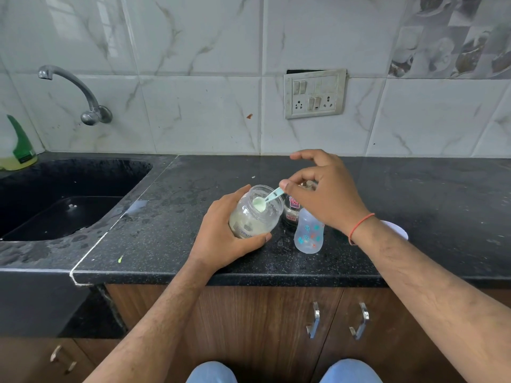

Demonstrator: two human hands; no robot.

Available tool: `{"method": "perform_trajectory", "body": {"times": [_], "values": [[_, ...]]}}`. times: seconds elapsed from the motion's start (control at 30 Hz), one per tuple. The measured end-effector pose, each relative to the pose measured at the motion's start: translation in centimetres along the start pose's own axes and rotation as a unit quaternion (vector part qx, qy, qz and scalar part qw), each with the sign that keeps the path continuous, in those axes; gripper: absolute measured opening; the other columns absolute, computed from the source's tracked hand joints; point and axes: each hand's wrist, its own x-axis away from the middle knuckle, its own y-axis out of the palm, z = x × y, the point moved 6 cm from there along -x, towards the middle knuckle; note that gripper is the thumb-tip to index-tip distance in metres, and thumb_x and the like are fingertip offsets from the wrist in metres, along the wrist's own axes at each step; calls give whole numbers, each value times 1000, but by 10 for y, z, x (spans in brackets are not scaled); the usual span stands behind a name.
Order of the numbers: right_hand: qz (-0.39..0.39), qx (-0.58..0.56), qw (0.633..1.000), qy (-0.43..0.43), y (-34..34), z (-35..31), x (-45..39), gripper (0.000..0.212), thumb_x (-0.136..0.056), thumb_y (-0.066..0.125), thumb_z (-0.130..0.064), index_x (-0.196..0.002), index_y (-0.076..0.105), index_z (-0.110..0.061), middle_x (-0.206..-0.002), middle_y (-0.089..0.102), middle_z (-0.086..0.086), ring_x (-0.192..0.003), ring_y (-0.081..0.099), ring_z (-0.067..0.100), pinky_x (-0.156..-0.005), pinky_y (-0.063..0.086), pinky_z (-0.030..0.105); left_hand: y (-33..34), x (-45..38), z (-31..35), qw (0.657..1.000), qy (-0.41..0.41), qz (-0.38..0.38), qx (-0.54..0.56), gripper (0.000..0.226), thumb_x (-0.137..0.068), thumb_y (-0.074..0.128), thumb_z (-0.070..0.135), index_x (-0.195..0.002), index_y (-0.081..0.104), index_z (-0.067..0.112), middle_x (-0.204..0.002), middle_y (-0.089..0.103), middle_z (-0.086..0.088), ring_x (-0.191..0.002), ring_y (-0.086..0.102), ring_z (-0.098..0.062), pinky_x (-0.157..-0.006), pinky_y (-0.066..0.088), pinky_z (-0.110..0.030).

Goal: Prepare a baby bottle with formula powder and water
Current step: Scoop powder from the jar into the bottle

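Observation:
My left hand [224,239] grips a clear jar of pale formula powder [253,217], tilted with its open mouth toward the right. My right hand [323,194] pinches the handle of a small light-green scoop [262,203]; its bowl, heaped with powder, sits inside the jar's mouth. An uncapped translucent baby bottle [308,233] with blue and orange prints stands upright on the black counter, just right of the jar and below my right hand. Behind the bottle stands a small labelled glass bottle [292,210], partly hidden.
A black sink [55,200] lies at the left under a wall tap [72,87], with a green-capped bottle [18,150] at its far corner. A white round lid or cap [398,230] peeks out behind my right forearm. A switchboard [315,94] is on the tiled wall.

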Motion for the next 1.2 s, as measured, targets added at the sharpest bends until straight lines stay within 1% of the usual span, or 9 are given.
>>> {"method": "perform_trajectory", "body": {"times": [0.13, 0.23, 0.33, 0.47, 0.63, 0.73, 0.87, 1.07, 1.2], "values": [[-36, 178, 969, -170, 22, -28, 12, 20, -89, 73, -49, -79, 84, -37, -143, 62, -16, -139, 47, 21, -114, 35, 54, 0, 2, 4, 999, 33, 7, -34, 105, -70, 102, 50, -161, 52, 36, -149, 61, 21, -141, 52, -6, -119, 42, -28], [-89, 245, 949, -177, 38, -30, 16, 20, -89, 72, -52, -78, 83, -39, -153, 56, -15, -147, 41, 22, -117, 28, 72, 1, 4, 6, 997, 67, 16, -43, 103, -72, 102, 46, -161, 54, 29, -153, 59, 17, -144, 49, -7, -121, 36, -20], [-118, 238, 955, -132, 40, -27, 15, 19, -90, 72, -54, -82, 83, -41, -160, 46, -20, -154, 30, 18, -121, 19, 75, 2, 6, 11, 993, 103, 14, -57, 101, -74, 101, 44, -161, 54, 24, -154, 55, 16, -145, 45, -4, -123, 32, -19], [-139, 190, 969, -77, 42, -22, 15, 18, -90, 74, -52, -79, 82, -40, -161, 40, -28, -155, 22, 11, -124, 8, 74, 1, 5, 12, 994, 94, 19, -50, 102, -74, 102, 43, -162, 54, 24, -155, 56, 14, -146, 46, -4, -123, 33, -20], [-112, 104, 988, 11, 38, -12, 10, 21, -91, 77, -47, -71, 77, -40, -155, 46, -30, -151, 29, 11, -125, 4, 73, -1, 3, 8, 998, 56, 23, -36, 104, -72, 102, 48, -162, 53, 30, -155, 57, 16, -146, 47, -6, -123, 36, -24], [-66, 9, 996, 63, 27, 1, 2, 20, -90, 79, -45, -74, 82, -32, -148, 53, -28, -144, 40, 9, -125, 20, 66, -2, 2, 6, 999, 34, 22, -22, 104, -72, 101, 51, -161, 52, 34, -154, 58, 20, -145, 50, -3, -123, 41, -30], [-36, -128, 981, 141, 12, 16, -6, 16, -93, 82, -32, -82, 86, -21, -143, 60, -16, -126, 59, 0, -115, 46, 42, -3, 1, 5, 1000, 16, 17, 17, 102, -70, 103, 49, -158, 54, 37, -149, 63, 22, -141, 60, -5, -116, 53, -46], [-18, -208, 962, 177, 4, 28, -7, 22, -93, 81, -25, -72, 82, -31, -130, 65, -17, -123, 61, 0, -114, 49, 43, -6, 2, 8, 999, 2, 22, 47, 97, -73, 102, 42, -158, 56, 34, -147, 65, 26, -137, 60, 6, -109, 56, -25], [-14, -203, 963, 177, -2, 31, -6, 21, -94, 80, -23, -74, 81, -30, -133, 65, -12, -124, 61, 3, -110, 50, 39, -6, 2, 8, 998, -2, 20, 54, 95, -74, 101, 43, -158, 56, 32, -147, 67, 24, -138, 61, 5, -106, 54, -20]]}}
